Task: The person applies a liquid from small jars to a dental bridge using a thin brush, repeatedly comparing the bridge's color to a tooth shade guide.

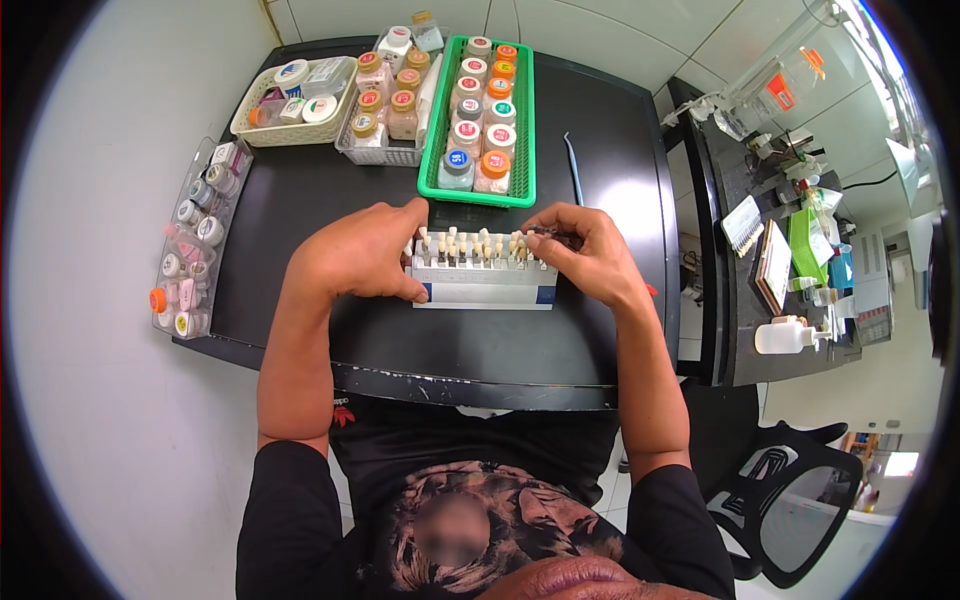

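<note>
Shirt, shade guide between grips

Left hand has the left end of a tooth shade guide, right hand is fiddly-close at the tabs on the other end. Green basket of jars just behind, blue hooked tool off right, all on a black table.

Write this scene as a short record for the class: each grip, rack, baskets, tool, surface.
Left grip: holding the left end of the rack
Right grip: at the rack's right end; what it pinches is unclear
Rack: silver, with tooth-shaped tabs
Baskets: green basket, grey basket, cream basket
Tool: blue hooked instrument, right of green basket
Surface: black table
</note>
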A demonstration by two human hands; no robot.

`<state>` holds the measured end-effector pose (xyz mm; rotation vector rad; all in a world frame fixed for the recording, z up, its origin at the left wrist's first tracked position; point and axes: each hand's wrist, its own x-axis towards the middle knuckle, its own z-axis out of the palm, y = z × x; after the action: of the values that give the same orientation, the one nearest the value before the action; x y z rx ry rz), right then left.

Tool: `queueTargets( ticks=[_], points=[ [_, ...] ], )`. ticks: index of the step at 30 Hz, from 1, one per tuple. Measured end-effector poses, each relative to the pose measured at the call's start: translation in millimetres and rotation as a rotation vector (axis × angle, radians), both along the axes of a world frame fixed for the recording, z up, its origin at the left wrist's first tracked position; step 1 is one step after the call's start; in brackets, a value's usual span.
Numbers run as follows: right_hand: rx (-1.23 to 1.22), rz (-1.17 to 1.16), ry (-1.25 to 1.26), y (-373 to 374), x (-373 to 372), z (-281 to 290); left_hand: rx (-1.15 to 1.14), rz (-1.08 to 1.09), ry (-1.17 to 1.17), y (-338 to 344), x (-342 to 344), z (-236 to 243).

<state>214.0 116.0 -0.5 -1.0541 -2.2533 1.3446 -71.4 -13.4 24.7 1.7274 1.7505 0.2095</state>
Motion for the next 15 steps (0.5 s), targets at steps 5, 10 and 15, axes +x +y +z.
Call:
queueTargets(
  ticks=[5,10,15],
  points=[
    [0.023,-0.008,-0.051,-1.4,0.3,1.9,-0.029,-0.006,-0.011,2.1,1.8,5.9],
    [0.016,-0.017,-0.088,-2.5,-0.8,5.0,-0.002,-0.002,-0.014,0.6,-1.3,-1.2],
    [0.011,-0.008,-0.087,0.7,1.3,1.7,0.026,-0.01,-0.001,-0.4,-2.1,-3.0]
  ],
)
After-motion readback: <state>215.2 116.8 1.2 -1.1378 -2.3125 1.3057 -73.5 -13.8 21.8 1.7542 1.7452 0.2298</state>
